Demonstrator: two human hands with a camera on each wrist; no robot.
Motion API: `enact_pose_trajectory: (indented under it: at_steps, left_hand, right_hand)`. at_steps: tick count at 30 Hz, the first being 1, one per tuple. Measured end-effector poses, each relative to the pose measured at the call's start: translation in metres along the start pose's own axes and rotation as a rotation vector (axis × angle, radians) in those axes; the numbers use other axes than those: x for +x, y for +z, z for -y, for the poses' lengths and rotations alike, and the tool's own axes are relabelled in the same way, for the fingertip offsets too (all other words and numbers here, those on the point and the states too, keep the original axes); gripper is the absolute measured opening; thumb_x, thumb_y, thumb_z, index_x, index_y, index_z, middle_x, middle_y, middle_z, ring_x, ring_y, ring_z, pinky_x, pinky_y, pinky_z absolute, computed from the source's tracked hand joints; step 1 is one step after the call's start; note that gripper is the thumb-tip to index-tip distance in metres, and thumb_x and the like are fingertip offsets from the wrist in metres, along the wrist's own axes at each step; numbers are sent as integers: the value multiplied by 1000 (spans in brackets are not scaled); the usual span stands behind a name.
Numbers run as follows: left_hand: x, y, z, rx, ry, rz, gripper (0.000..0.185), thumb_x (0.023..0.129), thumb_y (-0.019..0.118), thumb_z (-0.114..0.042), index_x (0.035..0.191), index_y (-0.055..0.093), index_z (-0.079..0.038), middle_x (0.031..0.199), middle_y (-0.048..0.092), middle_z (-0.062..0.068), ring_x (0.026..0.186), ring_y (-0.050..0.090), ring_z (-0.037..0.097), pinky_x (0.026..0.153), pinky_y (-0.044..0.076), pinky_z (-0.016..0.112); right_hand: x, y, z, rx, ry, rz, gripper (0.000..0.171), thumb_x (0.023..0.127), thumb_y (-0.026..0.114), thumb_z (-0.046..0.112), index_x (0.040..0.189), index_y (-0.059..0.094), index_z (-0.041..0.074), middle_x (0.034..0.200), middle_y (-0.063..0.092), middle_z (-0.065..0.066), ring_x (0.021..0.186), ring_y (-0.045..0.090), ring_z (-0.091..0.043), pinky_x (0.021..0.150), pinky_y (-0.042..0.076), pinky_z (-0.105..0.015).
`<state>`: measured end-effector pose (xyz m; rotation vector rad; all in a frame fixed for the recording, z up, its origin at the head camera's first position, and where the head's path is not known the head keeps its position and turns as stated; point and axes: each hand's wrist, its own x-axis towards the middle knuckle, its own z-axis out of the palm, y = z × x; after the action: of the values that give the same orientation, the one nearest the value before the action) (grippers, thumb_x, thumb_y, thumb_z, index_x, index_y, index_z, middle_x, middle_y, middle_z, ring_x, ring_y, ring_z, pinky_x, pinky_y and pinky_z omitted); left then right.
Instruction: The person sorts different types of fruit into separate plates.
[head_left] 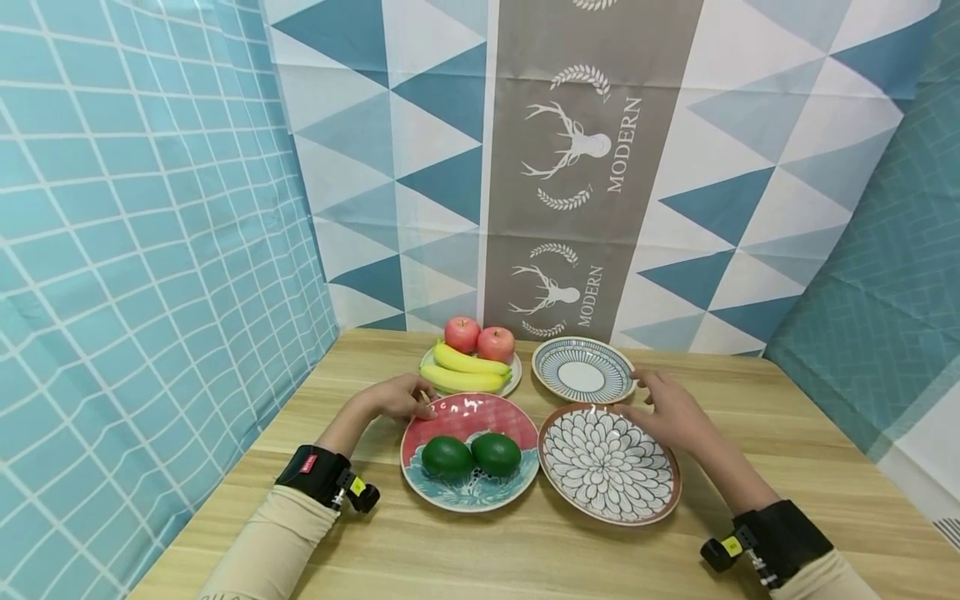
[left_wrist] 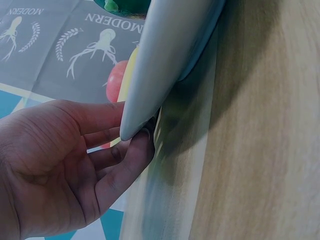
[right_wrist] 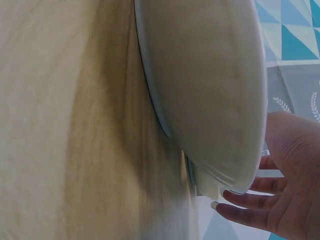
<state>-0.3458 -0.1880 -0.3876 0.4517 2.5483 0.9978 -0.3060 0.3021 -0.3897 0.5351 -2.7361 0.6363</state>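
pink plate (head_left: 480,414) with two avocados (head_left: 471,455) sits centre table; left hand (head_left: 397,397), fingers loosely spread, touches its far-left rim. flower-patterned plate (head_left: 609,464) beside it; right hand (head_left: 672,410), fingers relaxed, appears to touch its far rim.

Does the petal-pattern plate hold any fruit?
No. In the head view the petal-pattern plate is bare, while the two green fruits lie on the pink plate beside it.

Fruit plates (head_left: 525,467) left, empties (head_left: 660,508) right
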Motion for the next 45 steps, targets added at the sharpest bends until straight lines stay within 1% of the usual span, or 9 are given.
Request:
enact_pose_trajectory:
  at_steps: [6,13,16,20,22,27,30,38,45]
  left_hand:
    - [0,3,1,-9,-1,3,22,97,76,-13,116,70,-3,91,63,9,71,57,17,62,51,28]
    - [-1,5,1,4,4,5,24,98,76,-14,118,70,-3,90,63,8,72,57,16,62,50,27]
    - [-1,5,1,8,8,5,24,98,76,-13,118,70,-2,90,62,8,71,57,15,62,51,27]
    - [-1,4,2,-1,3,3,22,98,76,-13,116,70,-3,91,63,9,72,57,16,63,51,27]
    - [-1,3,2,-1,9,2,21,98,75,-12,115,70,-3,92,63,9,72,57,17,63,51,27]
    - [0,2,1,1,13,4,19,98,75,-11,114,70,-2,93,63,10,73,58,17,63,52,28]
    - [0,2,-1,-10,1,2,18,98,75,-11,113,70,-3,92,63,9,73,58,17,63,52,28]
    - [0,2,-3,5,-3,6,19,98,76,-13,114,70,-4,94,63,10,74,58,17,63,52,27]
    - [0,1,-1,1,-3,3,20,98,76,-13,114,70,-3,93,64,10,74,59,17,63,53,28]
  right_hand:
    - [-4,8,0,14,33,47,67,95,79,41,137,58,-7,123,65,-29,92,70,-34,74,60,-47]
    - [-5,13,0,-23,58,58,49,95,80,38,119,65,-2,103,71,-15,88,68,-27,71,57,-43]
    - [-5,13,0,-10,89,92,48,95,80,38,117,65,-1,97,71,-11,84,66,-24,68,56,-39]
    - [-5,12,-1,8,125,140,51,96,78,40,121,64,-3,95,71,-11,81,65,-22,64,54,-35]
    - [-5,12,-1,14,133,149,50,96,77,39,120,64,-2,94,70,-10,80,64,-21,63,54,-35]
    - [-5,13,-3,14,128,134,32,97,77,35,105,68,5,87,67,-4,77,60,-18,64,51,-34]
    - [-5,14,-5,10,124,128,28,97,77,35,97,68,9,83,65,-1,74,58,-17,63,49,-33]
    - [-7,13,-5,30,133,151,26,99,76,34,92,70,9,77,63,0,71,55,-17,61,47,-33]
    - [-5,12,-4,51,134,167,23,98,77,32,89,70,11,74,62,1,68,55,-17,59,46,-33]
